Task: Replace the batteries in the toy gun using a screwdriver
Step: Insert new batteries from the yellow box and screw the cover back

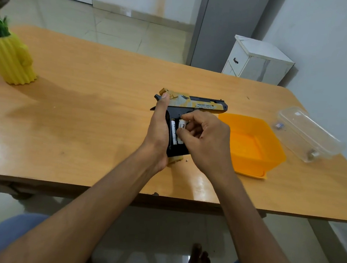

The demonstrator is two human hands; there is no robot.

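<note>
From the head camera we see the toy gun (pixel 188 111) lying on its side near the middle of the wooden table (pixel 87 94), muzzle toward the right, its grip pointing back at the person. The left hand (pixel 157 134) is wrapped around the grip from the left, thumb up by the rear of the slide. The battery bay in the grip stands uncovered, with two white batteries side by side in it: the left battery (pixel 174 134) lies seated, and the right battery (pixel 181 130) is pinched between the thumb and fingertips of the right hand (pixel 207 142). A tiny dark screw (pixel 186 160) lies on the table just beside the grip's butt. An orange plastic tub (pixel 269 152) sits just right of the hands, a clear plastic container (pixel 308 134) beyond it, and a yellow cactus-shaped vase (pixel 13 60) far left.
</note>
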